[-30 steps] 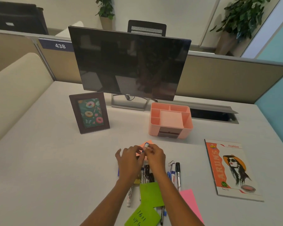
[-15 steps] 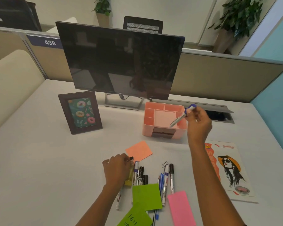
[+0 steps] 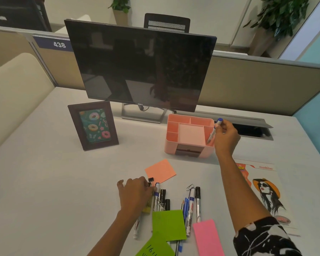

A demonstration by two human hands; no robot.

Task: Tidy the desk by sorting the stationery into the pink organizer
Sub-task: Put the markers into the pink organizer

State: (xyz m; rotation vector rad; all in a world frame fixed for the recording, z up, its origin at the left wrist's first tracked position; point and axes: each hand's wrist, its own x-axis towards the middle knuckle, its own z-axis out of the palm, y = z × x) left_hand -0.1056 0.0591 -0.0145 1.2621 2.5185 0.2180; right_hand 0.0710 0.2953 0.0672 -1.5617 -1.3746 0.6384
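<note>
- An office cubicle: a white surface (image 3: 63, 182) backed by a beige partition. A dark monitor (image 3: 140, 65) stands at the rear and a picture frame (image 3: 93, 125) stands upright to its left.
- The pink organizer (image 3: 169, 148) sits just in front of the monitor's stand. Apart from the one marker, its open compartments look empty.
- The right hand (image 3: 226, 134) is at the organizer's right side. Its fingers pinch a blue-capped marker (image 3: 213, 132) near the cap. The marker slants, with its lower end dipped into the right-hand compartment.
- The left hand (image 3: 135, 194) lies on the near cluster of pens (image 3: 163, 198), fingers curled down and fingertips beside a small binder clip (image 3: 151, 181). I cannot tell whether it actually grips anything.
- More pens lie just to the right, along with an orange note (image 3: 160, 171), green notes (image 3: 168, 224) and a pink note (image 3: 208, 237). A notebook (image 3: 266, 193) lies flat, well to the right.
- Step in hand: dropping the first marker into its slot. The task looks barely begun, with nearly all the stationery left on the surface.
- Next move, as I judge it: let the marker go once it stands inside the compartment, then bring the right hand back to the pile. The left hand could single out one pen from the cluster, which will take a neat pinch because the pens lie touching and partly under the green notes.
</note>
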